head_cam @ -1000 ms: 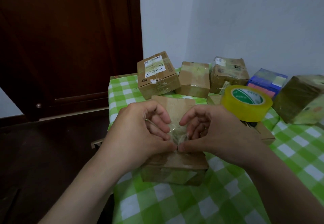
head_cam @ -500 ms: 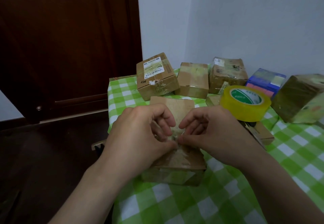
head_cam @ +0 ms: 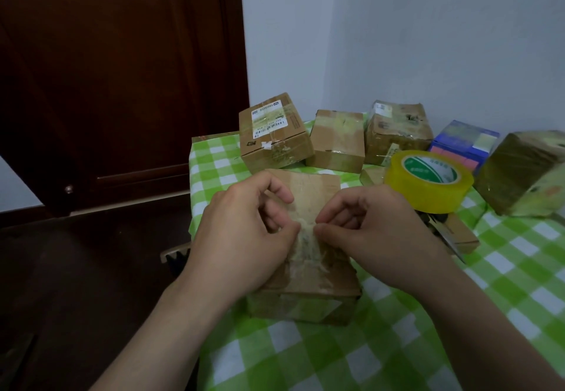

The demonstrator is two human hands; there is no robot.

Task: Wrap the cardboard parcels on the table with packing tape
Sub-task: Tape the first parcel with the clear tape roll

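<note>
My left grip (head_cam: 244, 237) and right grip (head_cam: 376, 234) pinch crumpled clear tape (head_cam: 305, 237) between them; the brown cardboard parcel (head_cam: 312, 286) lies lengthwise directly beneath.

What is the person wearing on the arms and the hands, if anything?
Nothing that shows. The left hand and the right hand have no gloves, and the fingers in view carry no rings. The left forearm and the right forearm are uncovered, with no sleeve in the frame and no watch or bracelet at the wrists.
</note>
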